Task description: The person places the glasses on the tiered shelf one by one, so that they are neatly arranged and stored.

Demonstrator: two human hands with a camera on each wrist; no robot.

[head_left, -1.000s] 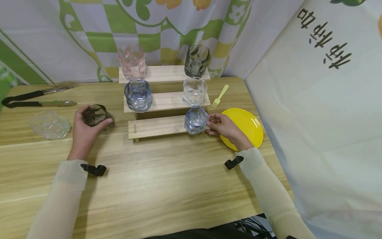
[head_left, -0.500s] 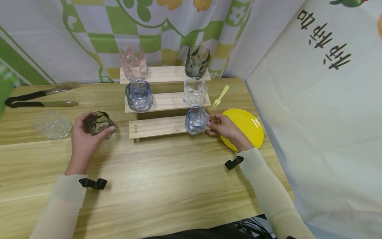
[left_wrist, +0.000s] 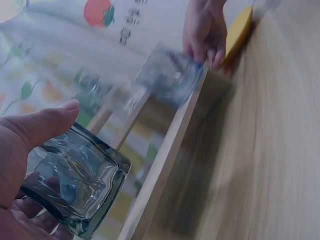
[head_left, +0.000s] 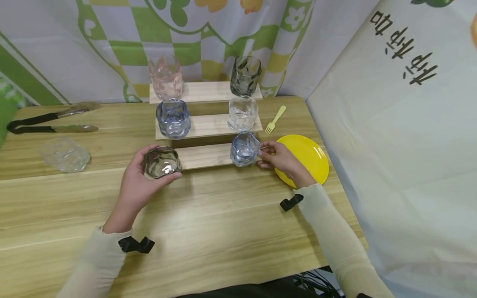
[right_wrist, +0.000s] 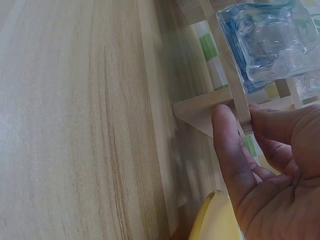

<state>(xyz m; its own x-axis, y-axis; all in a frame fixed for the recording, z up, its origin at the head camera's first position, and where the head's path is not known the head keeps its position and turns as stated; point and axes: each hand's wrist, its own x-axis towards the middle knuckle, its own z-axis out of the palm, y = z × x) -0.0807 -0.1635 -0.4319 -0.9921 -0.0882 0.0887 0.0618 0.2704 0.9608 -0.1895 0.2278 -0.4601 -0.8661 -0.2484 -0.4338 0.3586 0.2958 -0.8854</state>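
My left hand [head_left: 138, 184] grips a smoky dark glass [head_left: 162, 162] between thumb and fingers. In the head view it hangs over the left end of the lowest step of a three-tier wooden rack [head_left: 206, 156]; the left wrist view shows the glass [left_wrist: 75, 175] tilted and apart from the board. My right hand [head_left: 281, 160] pinches the right end of that lowest board [right_wrist: 239, 95]. Right beside its fingers, a light blue glass [head_left: 244, 150] stands on the board. The middle tier bears a blue glass [head_left: 173, 118] and a clear glass [head_left: 243, 114].
A pink glass [head_left: 166, 78] and a dark grey glass [head_left: 245, 76] stand on the top tier. Another clear glass [head_left: 65, 155] lies at the left, below black-handled tongs [head_left: 52, 120]. A yellow plate [head_left: 307, 155] and yellow fork [head_left: 275, 120] are at the right.
My left hand has carried the dark glass from the table at the left rightward to the rack's lowest step. The right hand has stayed at the board's end.
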